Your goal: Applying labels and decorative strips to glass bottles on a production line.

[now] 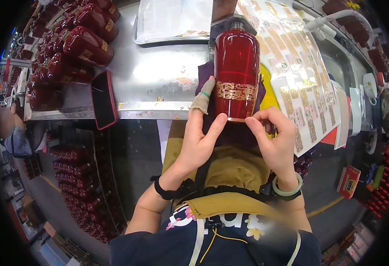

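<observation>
A red glass bottle (237, 62) with a patterned gold band (236, 91) lies in front of me, its neck pointing away and its base toward me. My left hand (199, 137) holds it along its left side, thumb against the base. A cloth cover with a green ring (202, 98) sheathes a finger of that hand. At the base's right corner my right hand (276, 135) is closed, its thumb and curled forefinger at the glass edge. Whether a small piece sits between those fingertips is hidden. Dark purple cloth (206, 73) shows under the bottle.
Sheets of gold labels (292, 66) spread out on the right, with yellow material (269, 91) beside them. A metal tray of papers (172, 41) stands at the back. On the left are a phone (103, 99) and stacked red bottles (88, 46). The metal table's front edge (154, 111) runs before me.
</observation>
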`<state>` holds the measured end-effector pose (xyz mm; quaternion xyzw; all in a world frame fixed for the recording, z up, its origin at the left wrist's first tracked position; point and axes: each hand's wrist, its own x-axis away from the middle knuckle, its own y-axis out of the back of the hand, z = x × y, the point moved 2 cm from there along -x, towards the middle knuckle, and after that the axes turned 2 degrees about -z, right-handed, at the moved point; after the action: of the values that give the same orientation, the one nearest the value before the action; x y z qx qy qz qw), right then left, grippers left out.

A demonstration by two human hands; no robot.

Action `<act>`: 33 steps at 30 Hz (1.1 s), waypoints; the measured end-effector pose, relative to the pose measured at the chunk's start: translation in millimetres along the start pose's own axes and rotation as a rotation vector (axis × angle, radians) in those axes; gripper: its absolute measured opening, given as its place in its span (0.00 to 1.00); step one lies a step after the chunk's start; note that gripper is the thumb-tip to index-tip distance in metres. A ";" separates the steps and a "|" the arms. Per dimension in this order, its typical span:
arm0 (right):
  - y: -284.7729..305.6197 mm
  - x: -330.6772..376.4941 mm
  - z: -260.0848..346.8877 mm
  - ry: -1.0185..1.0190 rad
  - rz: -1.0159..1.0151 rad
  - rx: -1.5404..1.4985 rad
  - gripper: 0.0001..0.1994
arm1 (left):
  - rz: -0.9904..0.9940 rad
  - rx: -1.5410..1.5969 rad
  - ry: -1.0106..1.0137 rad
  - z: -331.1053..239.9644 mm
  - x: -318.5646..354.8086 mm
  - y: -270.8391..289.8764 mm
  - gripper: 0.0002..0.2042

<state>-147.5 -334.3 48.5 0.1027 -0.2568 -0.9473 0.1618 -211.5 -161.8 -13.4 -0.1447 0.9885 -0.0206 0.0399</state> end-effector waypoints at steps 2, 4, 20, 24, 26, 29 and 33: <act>-0.1 -0.1 -2.5 -0.014 0.000 0.000 0.08 | 0.004 0.008 -0.002 0.6 -0.3 0.5 0.34; -1.1 1.0 -2.8 -0.016 -0.014 -0.022 0.08 | 0.009 0.015 -0.002 1.2 0.2 0.3 0.34; 0.4 4.2 1.2 -0.027 -0.008 -0.016 0.07 | 0.010 0.071 0.016 0.4 1.2 -2.7 0.29; 0.0 4.5 5.2 0.015 0.000 -0.037 0.07 | 0.002 0.097 0.034 -0.3 1.0 -3.0 0.30; 1.1 4.0 5.1 0.020 -0.003 -0.045 0.07 | -0.001 0.048 0.026 -0.2 1.2 -3.7 0.30; 1.3 2.7 6.0 0.004 -0.001 -0.022 0.07 | -0.008 -0.006 0.014 -0.2 1.4 -3.7 0.32; 1.2 3.4 5.2 0.013 -0.005 -0.011 0.07 | -0.016 0.027 0.020 0.7 2.3 -4.2 0.34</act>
<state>-151.8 -334.1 53.1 0.1085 -0.2503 -0.9484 0.1617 -212.4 -166.5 -14.1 -0.1516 0.9873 -0.0358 0.0318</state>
